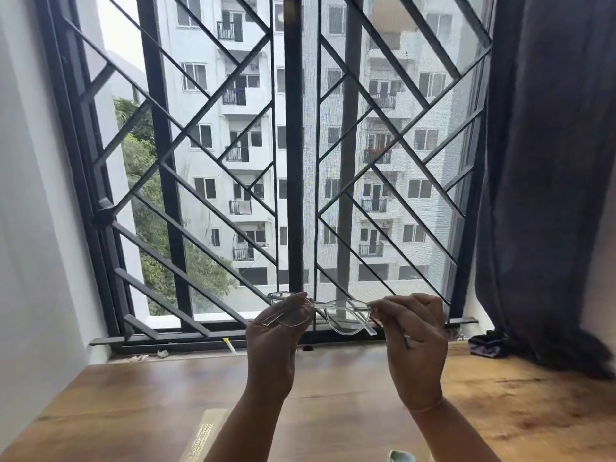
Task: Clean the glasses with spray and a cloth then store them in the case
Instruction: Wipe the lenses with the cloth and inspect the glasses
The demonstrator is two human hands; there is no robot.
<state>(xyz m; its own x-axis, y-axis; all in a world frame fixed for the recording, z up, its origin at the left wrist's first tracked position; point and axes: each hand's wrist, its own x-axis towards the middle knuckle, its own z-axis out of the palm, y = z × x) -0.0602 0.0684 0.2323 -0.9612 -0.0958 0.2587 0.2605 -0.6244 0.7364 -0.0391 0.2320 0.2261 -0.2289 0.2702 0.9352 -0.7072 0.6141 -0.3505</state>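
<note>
A: So which step is going on?
B: Inspecting, I'd judge. The left hand (273,328) and right hand (413,331) are each pinching one end of the glasses (346,316), holding them up against the window (300,161), above the surface (133,395).
A: Next?
B: Probably lowering them gently, by the frame only. Whether cleaning is finishing, I cannot tell.

We hold both hands up. Our left hand (273,338) pinches the left end of the clear plastic-framed glasses (336,313), palm towards us; our right hand (415,341) pinches the right end, fingers curled.
</note>
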